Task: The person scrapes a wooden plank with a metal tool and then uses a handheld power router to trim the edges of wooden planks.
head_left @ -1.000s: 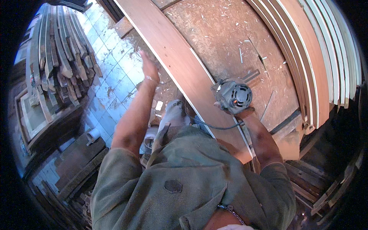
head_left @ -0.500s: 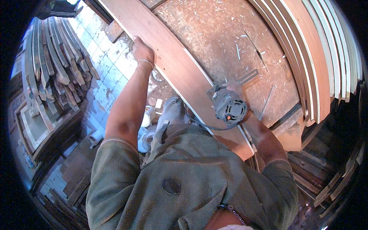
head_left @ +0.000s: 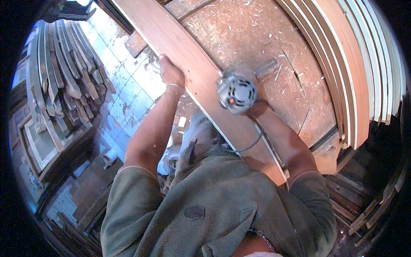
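Observation:
A long reddish-brown wooden board (head_left: 180,45) with pale edges runs diagonally from the top left down to my right elbow. My left hand (head_left: 172,73) is closed on its left edge, the finger ends hidden. Over the board's right edge, my right hand (head_left: 258,99) grips a grey corded trim router (head_left: 236,92), whose motor cap hides most of the fingers. A slim bar (head_left: 267,65), blurred, sticks out from the router to the right. The black cord (head_left: 257,141) loops across the board toward my body.
The workbench (head_left: 244,32) is strewn with wood shavings. Several curved boards (head_left: 342,55) stand along its right side. Old wooden strips (head_left: 64,73) are stacked at the left above a framed panel (head_left: 40,139). White pipes (head_left: 110,156) and floor tiles show below.
The router and my right hand have slid up and left along the board's edge. The view has shifted slightly; my left hand keeps its grip on the board.

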`<state>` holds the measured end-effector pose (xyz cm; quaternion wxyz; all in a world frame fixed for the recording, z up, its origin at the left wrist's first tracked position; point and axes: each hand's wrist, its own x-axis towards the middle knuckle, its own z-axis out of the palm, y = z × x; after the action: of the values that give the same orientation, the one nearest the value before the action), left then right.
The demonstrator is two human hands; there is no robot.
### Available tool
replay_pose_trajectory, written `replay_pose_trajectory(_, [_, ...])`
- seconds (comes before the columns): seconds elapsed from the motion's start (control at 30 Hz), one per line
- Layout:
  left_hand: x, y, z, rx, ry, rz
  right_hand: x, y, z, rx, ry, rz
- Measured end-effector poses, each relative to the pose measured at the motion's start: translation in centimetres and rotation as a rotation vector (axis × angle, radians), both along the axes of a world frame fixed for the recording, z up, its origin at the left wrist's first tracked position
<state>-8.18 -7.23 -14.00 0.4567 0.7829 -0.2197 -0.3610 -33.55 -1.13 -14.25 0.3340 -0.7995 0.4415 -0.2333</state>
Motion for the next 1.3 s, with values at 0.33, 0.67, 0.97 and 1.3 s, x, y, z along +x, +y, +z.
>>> replay_pose_trajectory(0.33, [-0.6,5.9,-1.9,-0.218,0.734,-0.041,11.4,-13.1,5.0,0.144,-0.206,-0.339])
replay_pose_trajectory(0.67, [-4.4,23.8,3.5,0.572,0.464,-1.517,-3.4,1.6,10.2,0.510,-0.106,-0.404])
replay_pose_trajectory(0.97, [-13.5,29.7,6.8,0.292,0.224,-2.175,-18.4,25.1,6.9,0.181,-0.070,-0.381])
replay_pose_trajectory(1.3, [-17.7,34.5,8.3,0.479,0.335,-2.036,-23.4,32.6,3.4,0.013,-0.372,-0.214])
